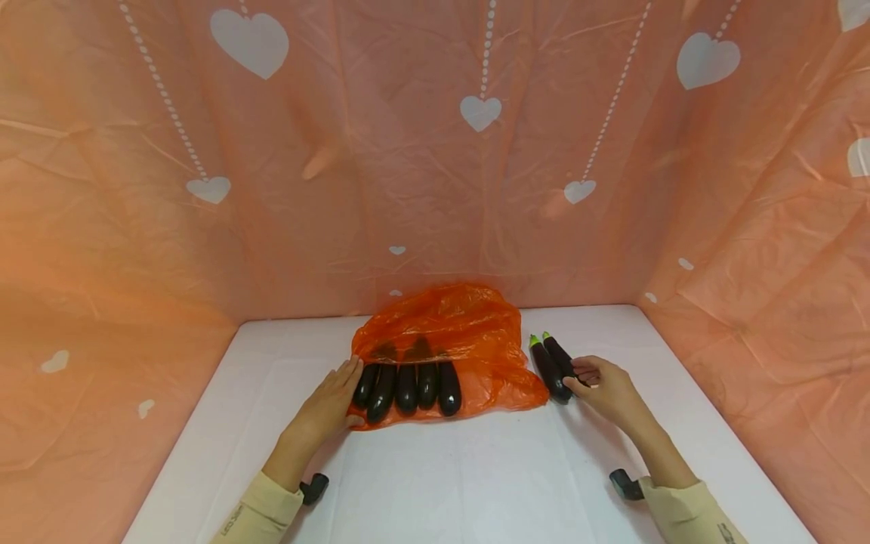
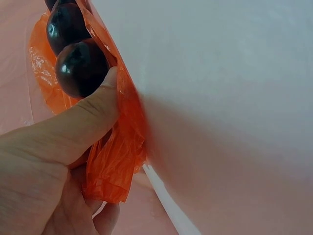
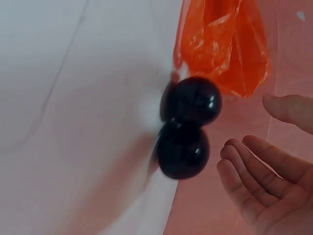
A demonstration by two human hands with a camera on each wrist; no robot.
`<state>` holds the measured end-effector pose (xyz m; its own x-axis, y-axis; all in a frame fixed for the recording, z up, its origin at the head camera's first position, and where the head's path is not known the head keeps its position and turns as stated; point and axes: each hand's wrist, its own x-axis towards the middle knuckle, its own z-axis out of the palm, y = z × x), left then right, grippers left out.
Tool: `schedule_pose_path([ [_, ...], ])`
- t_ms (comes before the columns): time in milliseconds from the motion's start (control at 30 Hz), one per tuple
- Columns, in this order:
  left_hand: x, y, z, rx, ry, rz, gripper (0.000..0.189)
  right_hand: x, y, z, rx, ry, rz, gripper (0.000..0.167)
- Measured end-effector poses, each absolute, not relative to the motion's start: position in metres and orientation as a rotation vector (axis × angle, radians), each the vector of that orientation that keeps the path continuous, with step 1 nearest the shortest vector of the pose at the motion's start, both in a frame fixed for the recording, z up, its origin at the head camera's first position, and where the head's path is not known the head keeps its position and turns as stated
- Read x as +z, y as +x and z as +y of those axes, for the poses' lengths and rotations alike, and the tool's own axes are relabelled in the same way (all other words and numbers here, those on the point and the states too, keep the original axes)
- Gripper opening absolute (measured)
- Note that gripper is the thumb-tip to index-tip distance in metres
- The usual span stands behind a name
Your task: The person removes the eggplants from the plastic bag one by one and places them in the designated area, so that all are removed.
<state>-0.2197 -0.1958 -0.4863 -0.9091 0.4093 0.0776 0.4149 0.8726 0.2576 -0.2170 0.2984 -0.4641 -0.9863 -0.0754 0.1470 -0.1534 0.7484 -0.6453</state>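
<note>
Several dark, glossy eggplants (image 1: 406, 389) lie side by side in the orange plastic bag (image 1: 469, 321), their rounded ends showing at its mouth and their tops dimly visible through the film. At the bag's left edge, my left hand (image 1: 334, 397) holds the plastic; the left wrist view has the thumb by the nearest eggplant (image 2: 82, 68) and fingers behind the film. Two more eggplants (image 1: 549, 370) with green stem ends lie just right of the bag. Beside them is my right hand (image 1: 605, 385), fingers and thumb apart, with a gap to the eggplants (image 3: 183, 149) in the right wrist view.
A white-covered table (image 1: 462, 483) carries everything. Pink-orange sheeting with white hearts (image 1: 421, 189) hangs behind it and along both sides. Black devices are worn at the left wrist (image 1: 314, 489) and the right wrist (image 1: 626, 485).
</note>
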Motion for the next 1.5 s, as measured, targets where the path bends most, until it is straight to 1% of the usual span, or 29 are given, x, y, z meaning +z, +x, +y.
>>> schedule_pose_path([
  [633,-0.484,-0.219,-0.196,-0.443,-0.678,-3.011,0.099,-0.468,-0.216,0.248,1.126,0.369,-2.814,0.042],
  [1233,-0.486,-0.219,-0.196,-0.426,-0.675,-3.012,0.100,-0.483,-0.218,0.193,1.188,0.533,-2.755,0.041],
  [1500,-0.486,-0.219,-0.196,-0.433,-0.680,-3.012,0.100,-0.488,-0.219,0.170,1.207,0.518,-2.818,0.048],
])
